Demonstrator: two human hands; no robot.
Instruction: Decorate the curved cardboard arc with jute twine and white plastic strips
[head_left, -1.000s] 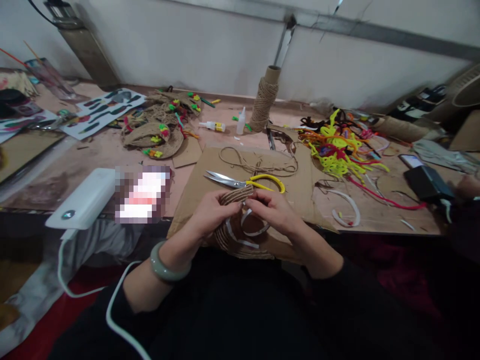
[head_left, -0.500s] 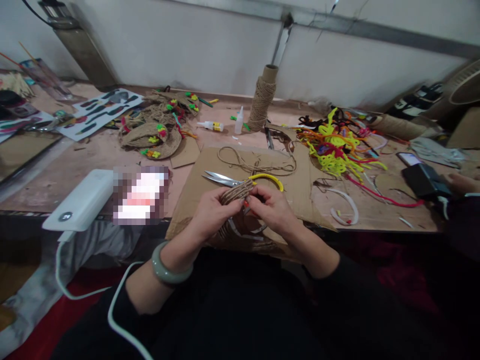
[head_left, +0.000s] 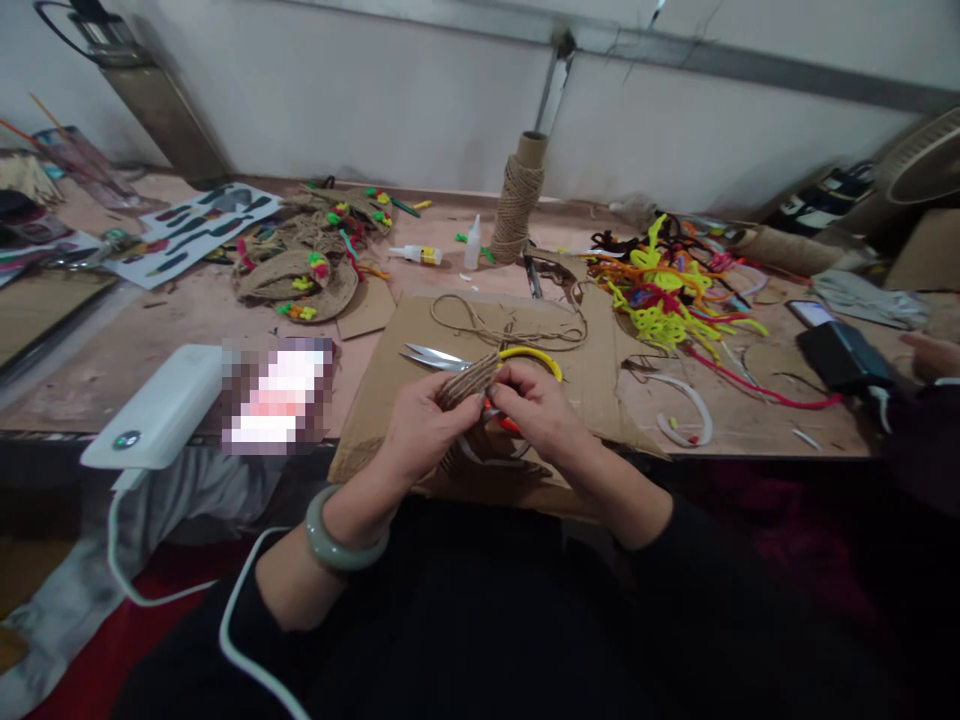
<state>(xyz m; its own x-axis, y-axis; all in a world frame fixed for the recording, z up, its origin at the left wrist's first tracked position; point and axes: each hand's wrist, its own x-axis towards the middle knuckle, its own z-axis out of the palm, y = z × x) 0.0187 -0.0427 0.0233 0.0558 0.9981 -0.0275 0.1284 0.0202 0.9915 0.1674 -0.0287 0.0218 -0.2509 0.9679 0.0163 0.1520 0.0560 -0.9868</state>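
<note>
My left hand [head_left: 427,418] is closed around a twine-covered piece [head_left: 471,382], with rows of brown cord showing above the thumb. Close against it, my right hand [head_left: 538,405] pinches at the piece's edge; what sits between those fingertips is too small to make out. More twine rows and a white strip [head_left: 491,460] show below the hands. Scissors [head_left: 435,357] with yellow and orange handles lie behind my hands on a cardboard sheet [head_left: 390,370]. A loose length of twine [head_left: 465,320] curls on the cardboard beyond them.
A twine spool [head_left: 517,200] stands behind two small glue bottles [head_left: 472,245]. Left are twine pieces with colourful knots [head_left: 300,285], a phone [head_left: 281,395] and a power bank [head_left: 154,405]. Bright cords [head_left: 660,300] lie right, near another person's hand [head_left: 934,355].
The twine-covered piece has tilted slightly in my left hand. My right fingers have shifted a little at its edge, and more of the orange scissor handle shows.
</note>
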